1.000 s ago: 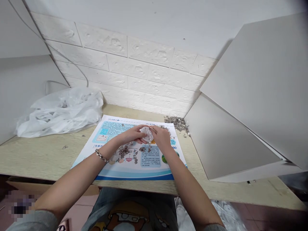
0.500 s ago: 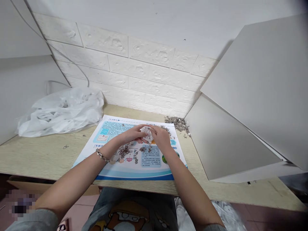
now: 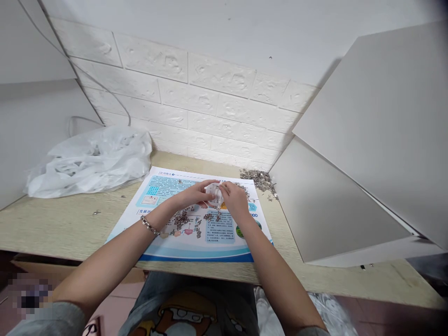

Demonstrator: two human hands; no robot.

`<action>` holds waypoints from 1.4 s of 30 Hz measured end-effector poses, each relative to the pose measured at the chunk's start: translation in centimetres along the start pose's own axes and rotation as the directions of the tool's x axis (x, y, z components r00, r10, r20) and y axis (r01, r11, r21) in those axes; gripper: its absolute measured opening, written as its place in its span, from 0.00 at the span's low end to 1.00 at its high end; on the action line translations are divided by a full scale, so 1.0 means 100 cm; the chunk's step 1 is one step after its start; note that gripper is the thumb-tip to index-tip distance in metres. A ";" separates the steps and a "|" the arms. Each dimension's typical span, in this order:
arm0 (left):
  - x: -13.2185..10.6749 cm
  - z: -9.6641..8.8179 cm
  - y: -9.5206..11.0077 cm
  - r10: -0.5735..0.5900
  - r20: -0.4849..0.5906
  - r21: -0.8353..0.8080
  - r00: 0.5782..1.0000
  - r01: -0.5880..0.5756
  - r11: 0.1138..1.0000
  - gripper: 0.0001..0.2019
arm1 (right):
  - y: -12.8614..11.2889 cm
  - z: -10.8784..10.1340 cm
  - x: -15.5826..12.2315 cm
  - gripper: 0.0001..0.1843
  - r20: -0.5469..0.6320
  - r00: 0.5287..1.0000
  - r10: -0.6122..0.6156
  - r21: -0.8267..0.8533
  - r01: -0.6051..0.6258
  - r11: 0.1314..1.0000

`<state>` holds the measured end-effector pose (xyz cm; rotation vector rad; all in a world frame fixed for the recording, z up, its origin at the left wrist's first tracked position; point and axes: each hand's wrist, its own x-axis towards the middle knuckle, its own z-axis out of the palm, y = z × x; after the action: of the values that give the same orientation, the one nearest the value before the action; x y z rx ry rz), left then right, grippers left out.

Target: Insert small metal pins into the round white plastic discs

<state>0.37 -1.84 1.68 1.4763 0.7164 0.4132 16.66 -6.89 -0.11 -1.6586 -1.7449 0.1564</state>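
A small clear, whitish plastic piece [image 3: 213, 195] is held just above a printed sheet [image 3: 168, 252]. My left hand [image 3: 196, 193] grips it from the left, thumb in front and fingers behind. My right hand [image 3: 236, 200] is at its right edge with fingertips pinched together; whatever lies between them is too small to make out. Beneath the hands, small metal parts [image 3: 181, 218] lie in a loose cluster on the sheet. More small metal parts [image 3: 217, 215] are scattered below the plastic piece.
A bigger heap of small metal parts [image 3: 261, 181] lies against the wall at the back right. At the left sits a translucent bag [image 3: 94, 163] with white pieces inside. Grey-white panels [image 3: 339, 200] stand on the right of the wooden table [image 3: 52, 228].
My right fingertips have drawn in at the right edge of the plastic piece and are more bent. The left hand keeps its hold, and the scattered parts look unchanged.
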 end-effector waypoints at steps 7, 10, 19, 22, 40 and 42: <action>0.004 0.008 -0.002 0.080 -0.115 0.087 0.990 -0.071 0.994 0.21 | 0.003 0.000 0.004 0.11 -0.035 0.995 0.094 0.141 -0.088 0.986; 0.006 0.015 -0.005 0.174 -0.234 0.268 0.957 -0.109 0.957 0.18 | 0.004 0.001 0.004 0.11 -0.014 0.997 0.074 0.150 -0.072 0.986; 0.011 0.019 -0.010 0.279 -0.388 0.314 0.879 -0.158 0.936 0.12 | 0.001 0.000 -0.001 0.14 0.023 0.984 -0.175 -0.016 0.175 0.984; 0.010 0.019 -0.008 0.204 -0.391 0.240 0.898 -0.114 0.964 0.13 | 0.001 0.000 -0.002 0.15 0.054 0.972 -0.228 -0.026 0.230 0.973; 0.011 0.025 -0.011 0.062 -0.294 0.213 0.954 0.002 0.977 0.09 | -0.011 -0.008 -0.003 0.21 -0.122 0.981 0.148 0.607 -0.045 0.793; 0.010 0.027 -0.012 0.055 -0.262 0.220 0.963 0.004 0.975 0.09 | -0.014 -0.007 -0.003 0.20 -0.078 0.988 0.130 0.582 -0.061 0.811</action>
<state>2.66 -3.32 0.20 1.6564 0.9837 0.5753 15.93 -7.62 1.05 -1.2669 -1.3406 0.5722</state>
